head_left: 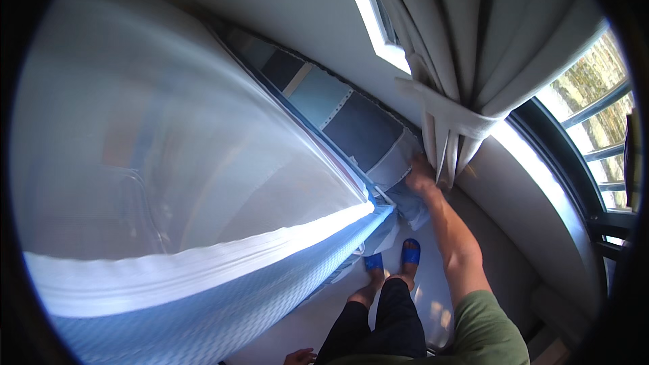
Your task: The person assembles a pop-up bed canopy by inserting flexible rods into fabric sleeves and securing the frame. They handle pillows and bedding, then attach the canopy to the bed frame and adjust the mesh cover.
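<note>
My right hand [420, 176] reaches forward to the near corner of a bed sheet [362, 132] patterned in dark grey, pale blue and light blocks. It looks closed on the sheet's edge, though shadow hides part of the fingers. Left of the sheet, a sheer white mosquito net [203, 162] spreads over the bed, with a white band [203, 267] and a blue textured lower part [196, 318]. Low at the bottom edge hangs my left hand [301, 357], partly cut off, its visible fingers loosely apart and holding nothing.
A grey curtain [466, 40], gathered by a tieback [460, 118], hangs just beyond my right hand. At the right is a window with dark bars [595, 105]. My feet, in blue slippers [410, 251], stand on the pale floor [433, 297] close beside the bed.
</note>
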Tool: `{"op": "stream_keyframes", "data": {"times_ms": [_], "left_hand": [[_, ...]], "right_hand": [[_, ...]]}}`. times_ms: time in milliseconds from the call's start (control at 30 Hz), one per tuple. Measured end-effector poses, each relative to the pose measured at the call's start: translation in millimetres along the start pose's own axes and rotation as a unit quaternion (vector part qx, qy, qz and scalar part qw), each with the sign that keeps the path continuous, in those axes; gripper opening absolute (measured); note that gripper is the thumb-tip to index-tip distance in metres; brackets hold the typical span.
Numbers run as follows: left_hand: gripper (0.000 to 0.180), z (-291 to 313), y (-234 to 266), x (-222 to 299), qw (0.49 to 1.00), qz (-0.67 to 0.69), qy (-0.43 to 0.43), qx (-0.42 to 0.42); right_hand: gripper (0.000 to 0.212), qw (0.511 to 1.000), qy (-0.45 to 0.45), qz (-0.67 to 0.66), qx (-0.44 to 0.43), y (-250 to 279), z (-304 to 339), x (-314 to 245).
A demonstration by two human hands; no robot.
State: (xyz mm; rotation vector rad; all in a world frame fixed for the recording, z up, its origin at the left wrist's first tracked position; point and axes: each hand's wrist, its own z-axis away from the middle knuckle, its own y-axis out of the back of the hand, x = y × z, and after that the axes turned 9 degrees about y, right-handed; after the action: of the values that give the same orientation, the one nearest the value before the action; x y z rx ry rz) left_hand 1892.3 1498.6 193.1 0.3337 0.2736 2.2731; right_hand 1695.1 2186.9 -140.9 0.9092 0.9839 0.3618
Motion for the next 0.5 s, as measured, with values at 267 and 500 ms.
{"op": "stream_keyframes", "data": {"times_ms": [267, 500], "left_hand": [[0.038, 9, -10, 4, 0.999, -0.004, -0.044, -0.012], [0.029, -9, -19, -14, 0.988, -0.073, -0.116, 0.074]], "right_hand": [[0.024, 0.996, -0.042, -0.070, 0.023, -79, 201, 44], [0.026, 0.918, 0.008, 0.029, -0.396, -20, 397, -14]]}}
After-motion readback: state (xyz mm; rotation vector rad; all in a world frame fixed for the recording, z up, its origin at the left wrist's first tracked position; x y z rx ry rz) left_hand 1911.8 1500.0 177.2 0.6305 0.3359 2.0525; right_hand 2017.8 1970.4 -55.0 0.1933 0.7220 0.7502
